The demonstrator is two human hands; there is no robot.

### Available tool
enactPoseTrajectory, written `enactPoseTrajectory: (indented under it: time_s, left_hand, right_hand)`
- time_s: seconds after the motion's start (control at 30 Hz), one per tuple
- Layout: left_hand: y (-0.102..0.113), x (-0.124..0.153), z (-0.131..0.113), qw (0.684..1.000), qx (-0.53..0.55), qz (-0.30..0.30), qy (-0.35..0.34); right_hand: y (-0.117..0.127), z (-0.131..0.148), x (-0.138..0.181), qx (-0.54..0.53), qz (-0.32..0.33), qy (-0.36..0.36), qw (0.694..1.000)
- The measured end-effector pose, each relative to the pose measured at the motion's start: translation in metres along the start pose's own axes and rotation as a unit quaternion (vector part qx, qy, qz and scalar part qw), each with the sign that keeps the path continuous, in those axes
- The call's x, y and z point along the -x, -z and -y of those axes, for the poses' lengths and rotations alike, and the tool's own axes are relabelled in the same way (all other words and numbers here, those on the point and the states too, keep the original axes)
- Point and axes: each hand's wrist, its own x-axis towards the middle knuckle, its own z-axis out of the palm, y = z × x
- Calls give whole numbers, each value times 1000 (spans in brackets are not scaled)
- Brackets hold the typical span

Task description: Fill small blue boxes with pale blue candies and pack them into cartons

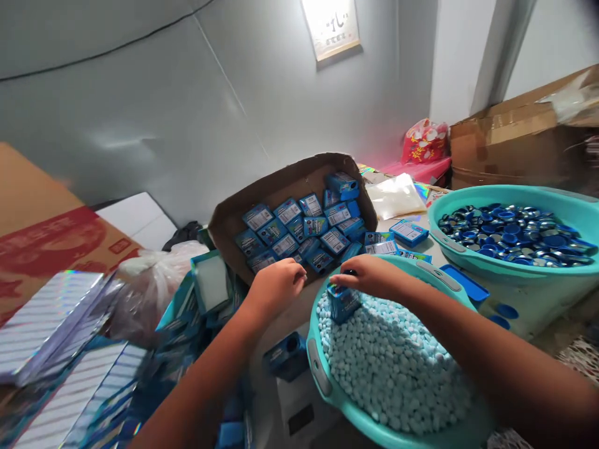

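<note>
Currently the blue box (345, 305) is sitting tilted in pale-blue pellets (397, 368), toward the far left side of the bowl (349, 415). Right hand (367, 274) is gripping its top end from above; its lower end is touching the pellets. Left hand (279, 284) is hovering just left of the bowl, fingers loosely curling; can't tell if it's holding anything. Spare box (286, 357) is lying just outside the rim, nearer the wearer, dark round hole showing. Beyond the hands, a carton (281, 184) is holding piled boxes (285, 231); a few more are lying just right of it. Further right, a tub (472, 252) is holding blue and silver caps (510, 237). Behind, clear sheets (395, 196) are lying near a floral bag (425, 142). Far left, striped packs (51, 312) are lying near a plastic bag (159, 274). Scroll (331, 28) is hanging on the wall (163, 125).
</note>
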Motion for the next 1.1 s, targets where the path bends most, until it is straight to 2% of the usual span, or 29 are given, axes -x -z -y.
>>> enactPoseTrajectory:
  time_s: [0.1,0.17,0.2,0.23,0.3,0.4,0.47,0.53,0.6,0.63,0.7,0.77,0.83,0.9,1.0,1.1]
  left_hand:
    - [4,34,-34,992,78,-95,13]
    - [-5,46,-56,976,146,-160,-13]
    - [-11,49,-65,968,179,-173,-34]
    - [-18,50,-73,962,209,-167,-59]
    - [-27,52,-81,956,252,-108,-101]
    - [-29,67,-69,948,301,-37,-98]
    - [-26,87,-49,940,334,-52,-48]
    - [-29,109,-26,937,338,-82,36]
    - [-41,125,-5,939,310,-73,130]
    - [-50,130,2,937,307,-47,159]
    - [-67,135,10,927,324,4,190]
    - [-74,141,14,918,340,9,204]
    - [-66,155,17,912,334,-47,233]
    - [-47,178,22,895,312,-131,292]
    - [-15,222,26,832,270,-293,386]
    - [7,255,17,761,221,-471,388]
  right_hand:
    - [-1,-9,-4,25,-24,-11,999]
    - [1,-12,-4,59,-47,-18,997]
    - [3,-14,-4,78,-61,-22,995]
    - [5,-15,-3,94,-75,-27,992]
    - [10,-18,-2,116,-105,-33,987]
    - [15,-22,-1,124,-150,-47,980]
    - [17,-23,0,120,-170,-54,977]
    - [18,-22,1,130,-191,-47,972]
    - [17,-17,3,167,-231,-30,958]
    - [16,-12,5,191,-252,-23,948]
    - [16,-1,8,238,-280,-11,930]
    - [16,13,12,260,-283,8,923]
    - [17,29,13,246,-278,34,928]
    - [16,48,11,203,-267,67,940]
    - [5,82,0,125,-201,146,961]
    - [-26,113,-16,103,-90,218,966]
